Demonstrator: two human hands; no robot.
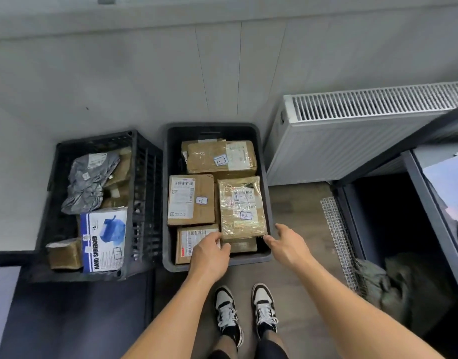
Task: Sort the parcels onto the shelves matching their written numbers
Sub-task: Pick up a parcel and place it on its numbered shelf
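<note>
The clear-tape-wrapped brown cardboard parcel marked 02 (242,207) lies on top of the pile in the near-right part of the dark grey plastic tub (248,260). It rests on another brown parcel (242,246) and sits just beside a plain brown cardboard box marked 11 (190,200). The left hand (209,251) is at the parcel's near-left corner, its fingers curled against the edge and the thumb tucked just below. Whether that grip has closed on the parcel I cannot tell. The right hand (287,244) reaches for the near-right corner with its fingers extended, thumb raised and nothing held, one fingertip at or touching the corner. The parcel looks flat, boxy and fairly stiff, probably light to moderate in weight, though its contents are unknown. The glossy, wrinkled tape is likely to be slippery under bare fingers, so a pinch on the top face would probably slide. The safer hold seems to be both hands at the near corners, fingers hooked under the bottom edge and thumbs pressed on top, then a level lift clear of the tub wall.
</note>
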